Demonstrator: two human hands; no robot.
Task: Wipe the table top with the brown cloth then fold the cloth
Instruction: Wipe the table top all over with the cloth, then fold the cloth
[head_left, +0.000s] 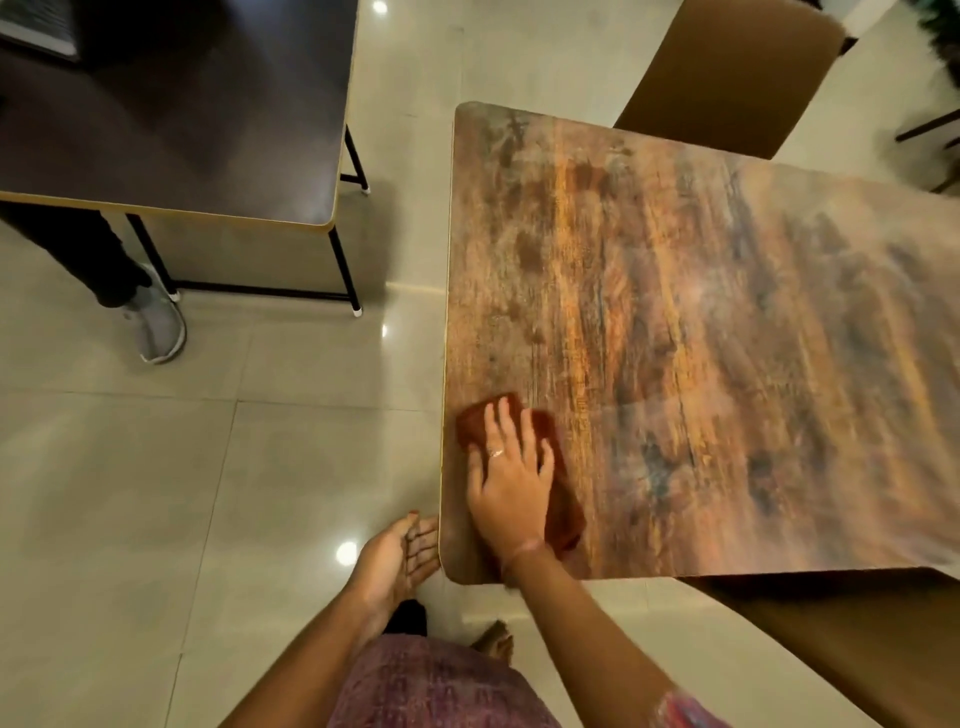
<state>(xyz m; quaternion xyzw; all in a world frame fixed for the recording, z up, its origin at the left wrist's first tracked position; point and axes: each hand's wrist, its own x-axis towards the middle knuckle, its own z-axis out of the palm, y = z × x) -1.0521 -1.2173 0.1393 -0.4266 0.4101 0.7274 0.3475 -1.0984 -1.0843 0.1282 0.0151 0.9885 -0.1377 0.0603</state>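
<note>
The brown cloth (563, 499) lies bunched flat on the wood-grain table top (701, 338), near its front left corner. My right hand (511, 475) presses down on the cloth with fingers spread and straight; a ring shows on one finger. My left hand (400, 556) is held palm up, fingers straight, just off the table's left edge beside the corner, holding nothing. Part of the cloth is hidden under my right hand.
A dark table (171, 114) on black legs stands to the left across a tiled floor (156, 467). Another person's leg and grey shoe (156, 325) are beside it. A brown chair (727, 73) stands behind the wood-grain table, another chair (857, 634) at its front right.
</note>
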